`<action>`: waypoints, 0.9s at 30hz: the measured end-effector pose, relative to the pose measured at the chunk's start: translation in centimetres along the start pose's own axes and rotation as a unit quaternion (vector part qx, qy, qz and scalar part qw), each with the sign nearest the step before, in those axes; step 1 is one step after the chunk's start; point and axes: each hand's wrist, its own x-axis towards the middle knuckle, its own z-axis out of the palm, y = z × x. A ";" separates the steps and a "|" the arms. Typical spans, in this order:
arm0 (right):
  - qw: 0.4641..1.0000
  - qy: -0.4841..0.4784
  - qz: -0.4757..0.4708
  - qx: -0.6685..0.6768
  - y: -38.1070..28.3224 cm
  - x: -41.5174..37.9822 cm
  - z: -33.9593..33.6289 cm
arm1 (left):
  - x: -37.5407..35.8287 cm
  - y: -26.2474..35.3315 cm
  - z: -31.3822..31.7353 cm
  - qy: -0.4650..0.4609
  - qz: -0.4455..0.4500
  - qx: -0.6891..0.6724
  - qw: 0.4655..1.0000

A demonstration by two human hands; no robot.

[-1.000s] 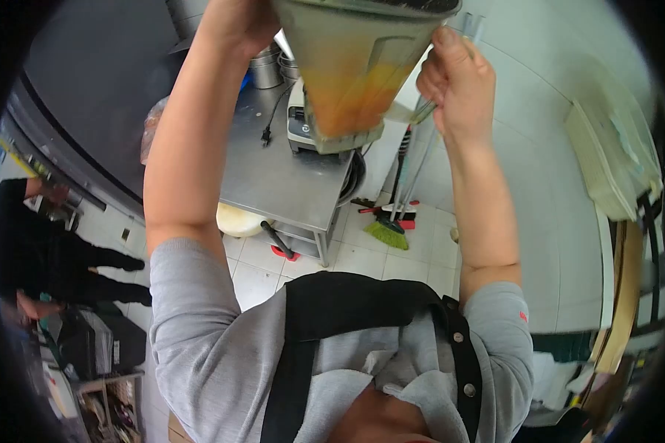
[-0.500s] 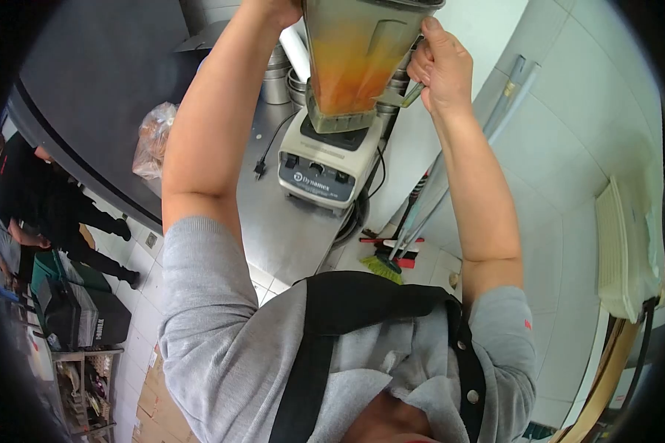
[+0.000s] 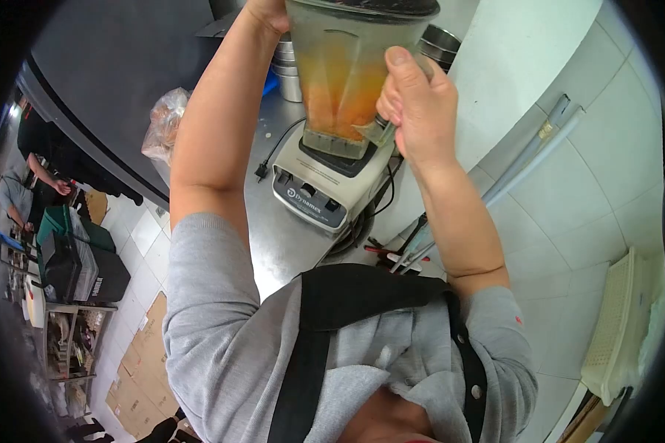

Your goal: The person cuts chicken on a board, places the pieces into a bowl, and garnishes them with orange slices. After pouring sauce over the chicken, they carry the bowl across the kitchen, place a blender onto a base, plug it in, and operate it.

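Note:
A clear blender jar with orange pieces in cloudy liquid stands over the cream Dynamex blender base, its foot overlapping the black top pad. A dark lid covers the jar. My right hand is closed around the jar's handle, thumb up along it. At the jar's upper left side is my left hand, its fingers hidden behind the jar and cut off by the frame's top edge. The base rests on a steel counter, with its plug lying to the left.
Stacked metal pots stand behind the base. Beside my left arm is a plastic bag. Broom poles lean at the right wall, near a cream plastic crate. At far left are people and a black box.
The view has shifted. My right hand has come left and down with the jar handle, and the jar has turned on the base. The base appears more angled.

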 end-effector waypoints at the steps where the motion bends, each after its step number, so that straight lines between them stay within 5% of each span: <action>1: 1.000 -0.008 -0.006 -0.001 0.3 0.1 -0.2 | 0.5 -0.2 0.2 -0.019 0.009 0.017 1.000; 10: 0.997 -0.068 -0.017 -0.044 1.4 -0.2 1.4 | 1.7 -1.6 -0.3 0.009 -0.017 0.039 0.999; 21: 0.998 -0.031 -0.043 -0.014 4.0 -1.7 -0.3 | 0.6 -4.1 -5.7 0.097 -0.073 0.152 0.981; 23: 0.996 -0.054 -0.023 -0.064 3.4 -2.6 -1.0 | -2.6 -4.5 -9.0 0.171 -0.108 0.333 0.921; 25: 0.994 -0.052 -0.028 -0.094 3.3 -3.1 -1.3 | -8.1 -5.1 -13.3 0.216 -0.149 0.579 0.772; 27: 0.995 -0.050 -0.026 -0.087 3.4 -3.4 -1.6 | -13.9 -7.8 -19.7 0.143 -0.272 0.712 0.631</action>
